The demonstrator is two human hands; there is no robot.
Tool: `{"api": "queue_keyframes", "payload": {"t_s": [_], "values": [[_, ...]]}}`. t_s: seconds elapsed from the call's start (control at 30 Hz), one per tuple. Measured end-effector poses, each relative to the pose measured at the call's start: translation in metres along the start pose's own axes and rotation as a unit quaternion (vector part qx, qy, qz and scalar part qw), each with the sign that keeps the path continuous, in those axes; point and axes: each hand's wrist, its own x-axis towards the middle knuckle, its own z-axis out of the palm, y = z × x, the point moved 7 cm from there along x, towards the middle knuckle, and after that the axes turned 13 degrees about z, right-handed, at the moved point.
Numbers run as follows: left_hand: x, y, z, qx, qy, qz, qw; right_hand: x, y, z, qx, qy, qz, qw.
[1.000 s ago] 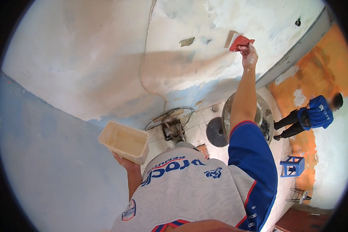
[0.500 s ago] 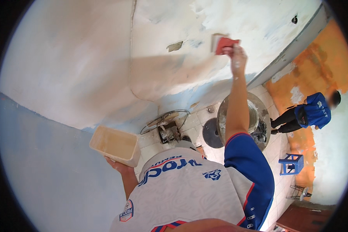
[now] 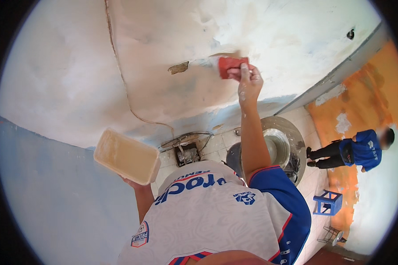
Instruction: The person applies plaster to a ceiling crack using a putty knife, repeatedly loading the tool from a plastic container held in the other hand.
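Observation:
My right hand [image 3: 250, 84] reaches up to the wall, its fingers and thumb closed on a red putty scraper [image 3: 230, 67]. The scraper's left edge is smeared by motion, and it is at or very near the pale patched wall [image 3: 163, 31]. Just left of it, the wall has a ragged chipped hole [image 3: 178, 67]. Pale smears mark my right hand and wrist. Low on the left, my left hand [image 3: 132, 182] supports a cream rectangular plastic tub [image 3: 152, 172] from below; most of its fingers are hidden behind the tub. A cream-coloured layer shows inside.
A cable [image 3: 127, 95] runs down the wall to a boxy metal device [image 3: 188, 154] on the tiles. Right of my arm stands a round surface [image 3: 299, 128] with a metal-looking basin [image 3: 283, 143]. Farther right are a person in blue [image 3: 367, 150] and a blue stool [image 3: 328, 203].
My view has shifted, moving the wall's marks left and down. The scraper is slightly nearer the hole, and its pale blade shows less plainly. The tub's inside faces me more.

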Motion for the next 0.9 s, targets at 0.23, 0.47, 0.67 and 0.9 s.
{"api": "queue_keyframes", "payload": {"t_s": [0.23,0.47,0.67,0.9], "values": [[-0.009,-0.041,0.026,0.008,-0.021,0.029,0.999,0.031,-0.055,-0.116,0.023,0.209,-0.069,0.975],[-0.013,-0.094,0.06,0.013,-0.025,0.031,0.999,0.024,0.003,0.001,0.04,-0.011,0.056,0.998],[-0.035,-0.107,0.081,0.007,0.017,0.024,1.0,0.05,-0.057,-0.093,0.057,0.11,-0.032,0.992],[-0.03,-0.126,0.098,0.002,0.035,0.018,0.999,0.002,0.028,0.038,0.063,-0.097,0.168,0.979]]}}
